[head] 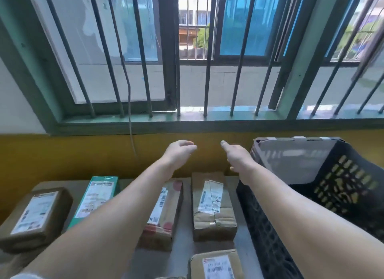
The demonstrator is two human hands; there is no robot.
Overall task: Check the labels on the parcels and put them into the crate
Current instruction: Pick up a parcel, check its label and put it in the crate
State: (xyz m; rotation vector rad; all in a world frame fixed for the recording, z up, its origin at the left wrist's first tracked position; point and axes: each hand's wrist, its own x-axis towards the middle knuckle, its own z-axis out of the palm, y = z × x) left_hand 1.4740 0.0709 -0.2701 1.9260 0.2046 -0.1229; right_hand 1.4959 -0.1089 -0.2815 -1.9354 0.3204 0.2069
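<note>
Several labelled parcels lie on the table: a brown box point(38, 216) at the left, a green mailer point(95, 197), a brown box with red print point(164, 214) partly under my left forearm, a taped brown box point(212, 206) and another brown box point(216, 265) at the bottom edge. The black plastic crate point(342, 187) stands at the right with a grey sheet inside. My left hand point(179, 154) and my right hand point(239, 157) are stretched forward above the parcels, fingers relaxed, holding nothing.
A yellow wall point(83, 154) runs behind the table under a barred window point(187, 71). A thin cord point(131, 133) hangs down from the window sill at the left of my hands.
</note>
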